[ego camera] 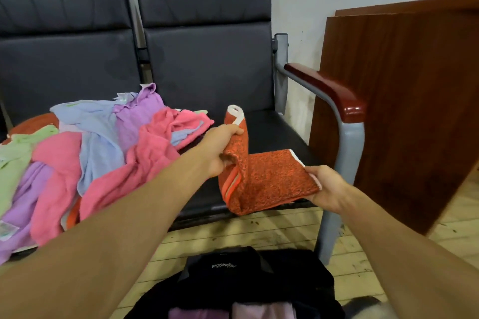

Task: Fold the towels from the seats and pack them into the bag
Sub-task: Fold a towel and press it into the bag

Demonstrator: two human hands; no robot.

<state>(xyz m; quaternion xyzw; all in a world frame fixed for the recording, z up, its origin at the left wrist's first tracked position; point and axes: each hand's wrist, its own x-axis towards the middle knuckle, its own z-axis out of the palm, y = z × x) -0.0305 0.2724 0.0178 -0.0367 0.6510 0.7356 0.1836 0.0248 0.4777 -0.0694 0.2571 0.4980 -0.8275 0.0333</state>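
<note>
Terrycloth orange towel (261, 176), pinched by left hand (220, 147) and right hand (325, 185), looks light, floppy; grip hems.

The held towel (261, 179) is speckled orange with a white edge and pale stripes. The pile (85, 153) on the left is pink, purple, blue and green. The seats (207, 59) and bag (233, 274) are black.

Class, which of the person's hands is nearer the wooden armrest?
Right. The right hand is just below-left of the armrest; the left hand is farther left.
</note>
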